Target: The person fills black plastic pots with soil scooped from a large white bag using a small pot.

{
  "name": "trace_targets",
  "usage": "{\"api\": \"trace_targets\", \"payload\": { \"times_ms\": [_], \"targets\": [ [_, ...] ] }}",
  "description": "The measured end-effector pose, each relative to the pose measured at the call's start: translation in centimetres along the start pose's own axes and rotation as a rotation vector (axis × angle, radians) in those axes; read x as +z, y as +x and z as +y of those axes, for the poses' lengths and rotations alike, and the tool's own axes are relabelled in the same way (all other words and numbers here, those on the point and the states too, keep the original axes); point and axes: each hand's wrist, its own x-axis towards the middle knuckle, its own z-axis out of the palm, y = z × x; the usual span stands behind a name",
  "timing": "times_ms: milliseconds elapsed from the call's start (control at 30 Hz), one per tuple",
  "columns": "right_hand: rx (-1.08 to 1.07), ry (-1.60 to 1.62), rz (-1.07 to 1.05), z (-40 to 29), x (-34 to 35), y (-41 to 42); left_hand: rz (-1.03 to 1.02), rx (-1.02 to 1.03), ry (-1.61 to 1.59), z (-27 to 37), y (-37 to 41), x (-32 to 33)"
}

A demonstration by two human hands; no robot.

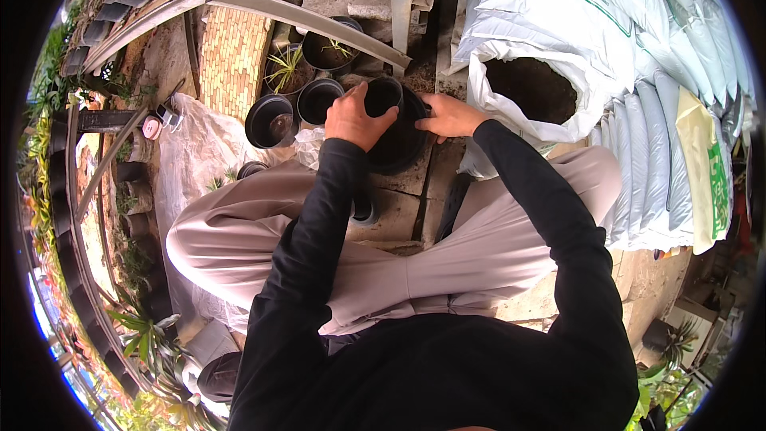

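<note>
My left hand (358,121) is around a small black plastic plant pot (383,93), with thumb and fingers on opposite sides of it. That pot is at the mouth of a larger black plastic pot (397,154), near its far left side; how deep it sits I cannot tell. My right hand (450,116) grips the larger pot's right rim, thumb and fingers pinching the edge. The big pot's inside is dark, so any contents are hard to make out. Both pots are on the paving between my bent legs.
Left stand black pots (271,122), one holding a spiky plant (286,69). An open white sack of dark soil (532,90) is at right, beside stacked filled sacks (646,161). A metal bar (311,23) slants above the pots. Clear plastic sheeting (200,137) lies left.
</note>
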Motion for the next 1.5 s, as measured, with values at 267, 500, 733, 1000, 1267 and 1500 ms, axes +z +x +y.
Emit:
{"api": "trace_targets", "payload": {
  "times_ms": [267, 500, 733, 1000, 1267, 1500],
  "targets": [
    [-0.030, 0.173, 0.043, -0.2, -0.3, -0.3, 0.159, -0.043, -0.336, 0.1, 1.9, -5.0],
    [0.082, 0.071, -0.036, 1.1, 1.3, 0.2, 0.145, -0.020, -0.270, -0.5, 2.0, -5.0],
    [0.074, 0.173, -0.062, 0.8, 0.8, 0.1, 0.140, -0.042, -0.244, -1.3, 2.2, -5.0],
    [0.129, 0.004, -0.054, -0.4, -0.1, -0.4, 0.064, 0.005, -0.192, -1.0, 1.7, -4.6],
    [0.120, 0.111, -0.018, 1.0, 0.4, 0.7, -0.257, 0.119, 0.060, -2.2, -1.8, 3.2],
    [0.112, 0.060, -0.039, 2.0, 0.4, 1.0, -0.415, 0.097, 0.107, -1.3, -1.4, 3.4]
  ]
}}
